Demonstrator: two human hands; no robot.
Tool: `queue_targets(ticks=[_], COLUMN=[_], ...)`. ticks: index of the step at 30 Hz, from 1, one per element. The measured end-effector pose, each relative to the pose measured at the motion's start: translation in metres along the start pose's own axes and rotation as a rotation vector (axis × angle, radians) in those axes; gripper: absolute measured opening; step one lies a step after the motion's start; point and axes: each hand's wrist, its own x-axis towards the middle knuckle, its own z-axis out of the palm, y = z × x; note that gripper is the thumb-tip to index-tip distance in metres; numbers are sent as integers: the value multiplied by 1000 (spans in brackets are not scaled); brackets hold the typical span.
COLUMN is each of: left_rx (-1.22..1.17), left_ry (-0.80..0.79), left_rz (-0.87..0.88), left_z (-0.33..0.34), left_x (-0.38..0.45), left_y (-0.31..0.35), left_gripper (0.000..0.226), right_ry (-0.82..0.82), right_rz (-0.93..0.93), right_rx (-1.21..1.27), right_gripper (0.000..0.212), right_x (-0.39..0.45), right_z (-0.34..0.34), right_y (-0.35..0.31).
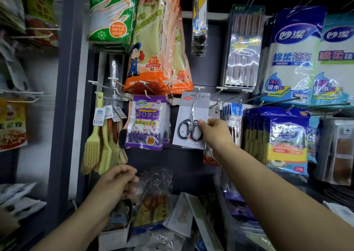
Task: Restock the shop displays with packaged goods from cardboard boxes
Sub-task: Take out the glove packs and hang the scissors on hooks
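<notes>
In the head view, the right hand (215,131) pinches the right edge of the grey carded pair of black-handled steel scissors (190,120), hanging long axis vertical from a white display hook (198,90). The left hand (118,180), lower and farther off, is loosely curled, seemingly empty.

hands (118,180): 2 | scissors card (191,120): 1 | purple sachet pack (147,122): 1 front | spoon pack (199,22): 1
</notes>
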Motion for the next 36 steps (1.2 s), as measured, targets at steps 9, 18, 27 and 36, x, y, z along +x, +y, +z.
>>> queue_targets(ticks=[9, 18, 27, 36], left_rx=[11, 27, 92, 199], left_ry=[-9, -9, -1, -46], left_rz=[-14, -41, -61, -3], left_z=[-7, -8, -13, -2], left_x=[-1, 2, -12, -42], left_y=[-3, -7, -18, -44], left_gripper=[13, 12, 16, 16], right_ry=[59, 38, 18, -82], right_rz=[7, 96, 274, 133], right_rx=[68, -87, -214, -94], right_gripper=[34, 42, 43, 6], right_x=[3, 21, 28, -74], right_z=[3, 6, 20, -37], right_y=[15, 24, 52, 111])
